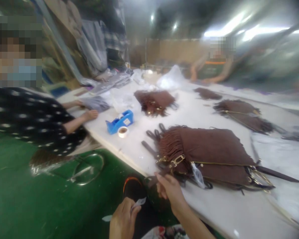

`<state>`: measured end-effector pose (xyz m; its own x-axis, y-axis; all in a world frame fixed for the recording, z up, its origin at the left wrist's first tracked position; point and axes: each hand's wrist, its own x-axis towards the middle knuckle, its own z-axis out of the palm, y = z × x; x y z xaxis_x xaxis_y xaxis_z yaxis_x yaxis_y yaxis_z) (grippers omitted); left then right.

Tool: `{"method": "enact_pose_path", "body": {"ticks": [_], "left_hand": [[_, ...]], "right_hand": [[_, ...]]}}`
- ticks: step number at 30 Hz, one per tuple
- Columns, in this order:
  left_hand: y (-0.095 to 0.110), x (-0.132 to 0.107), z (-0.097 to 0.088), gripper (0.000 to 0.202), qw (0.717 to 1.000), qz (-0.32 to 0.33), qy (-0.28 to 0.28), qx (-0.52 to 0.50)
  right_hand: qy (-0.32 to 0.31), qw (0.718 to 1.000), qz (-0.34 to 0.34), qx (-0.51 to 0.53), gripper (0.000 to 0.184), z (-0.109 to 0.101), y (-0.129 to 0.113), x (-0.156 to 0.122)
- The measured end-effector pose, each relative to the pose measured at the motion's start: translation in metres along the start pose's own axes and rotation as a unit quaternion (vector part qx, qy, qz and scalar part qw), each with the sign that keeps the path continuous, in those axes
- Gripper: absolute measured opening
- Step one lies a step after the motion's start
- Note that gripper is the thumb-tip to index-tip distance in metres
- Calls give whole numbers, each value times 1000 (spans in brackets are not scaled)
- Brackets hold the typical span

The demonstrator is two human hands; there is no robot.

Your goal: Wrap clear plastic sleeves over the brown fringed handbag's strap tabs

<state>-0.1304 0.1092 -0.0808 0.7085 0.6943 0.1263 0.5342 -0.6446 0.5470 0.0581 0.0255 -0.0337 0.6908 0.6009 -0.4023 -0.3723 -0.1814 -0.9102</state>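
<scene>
My left hand [123,217] is low in the head view, beyond the table edge, its fingers closed on a small whitish strip of film [139,202]. To its right, my right hand [168,189] pinches a dark brown strap [154,181] at the table's edge. The strap runs toward a brown fringed handbag [211,146] lying on its side on the table. Gold-coloured clasps [176,161] and a scrap of clear plastic [198,176] show on the bag. Several dark strap loops [155,134] stick out at its left end.
A blue tape dispenser [121,122] and a tape roll [123,132] sit on the white table [139,156]. More brown fringed bags [155,101] lie farther back. A person in a dotted top [30,116] handles grey cloth at left; another person [211,71] works across the table.
</scene>
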Motion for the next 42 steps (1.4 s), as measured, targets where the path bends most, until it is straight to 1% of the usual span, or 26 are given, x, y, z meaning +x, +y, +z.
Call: {"method": "enact_pose_path", "body": {"ticks": [2, 4, 7, 8, 10, 13, 18, 22, 26, 29, 31, 34, 38, 40, 42], "left_hand": [[9, 3, -9, 26, 1000, -15, -20, -9], [19, 6, -15, 23, 999, -30, -35, -23], [31, 10, -16, 20, 998, -36, -42, -37], [33, 10, -16, 19, 998, -34, -42, -38], [36, 11, -14, 17, 998, -31, -41, -37], [40, 11, -15, 16, 997, -32, -51, -40], [46, 13, -19, 17, 993, -54, -85, -58], [52, 13, -20, 15, 987, -77, -94, -106], [57, 15, -22, 13, 976, -113, -120, -140], [57, 16, -22, 16, 961, -141, -138, -195], [56, 17, -21, 15, 944, -153, -150, -251], [53, 16, -17, 12, 911, -173, -176, -330], [53, 14, -11, 13, 863, -192, -200, -423], [54, 14, -10, 15, 850, -195, -204, -445], [55, 14, -10, 15, 848, -197, -207, -446]], "right_hand": [[-63, 996, 19, 59, 36, -12, -8, -12], [-112, 986, 43, 118, 34, -22, -18, -24], [-145, 976, 65, 147, 34, -30, -30, -35], [-143, 976, 69, 148, 35, -30, -32, -37], [-118, 980, 74, 143, 39, -27, -32, -38], [-83, 985, 69, 131, 42, -23, -27, -37], [-71, 990, 34, 114, 41, -24, -20, -33], [-54, 994, 17, 92, 40, -25, -17, -32], [-46, 997, -4, 62, 38, -28, -14, -30], [-52, 998, -21, 32, 36, -31, -14, -29], [-60, 998, -34, 7, 34, -34, -17, -29], [-69, 997, -37, -17, 33, -36, -22, -29], [-70, 997, -22, -7, 33, -37, -25, -30], [-70, 997, -23, -5, 34, -37, -25, -30], [-73, 997, -25, -8, 33, -38, -23, -29]]}}
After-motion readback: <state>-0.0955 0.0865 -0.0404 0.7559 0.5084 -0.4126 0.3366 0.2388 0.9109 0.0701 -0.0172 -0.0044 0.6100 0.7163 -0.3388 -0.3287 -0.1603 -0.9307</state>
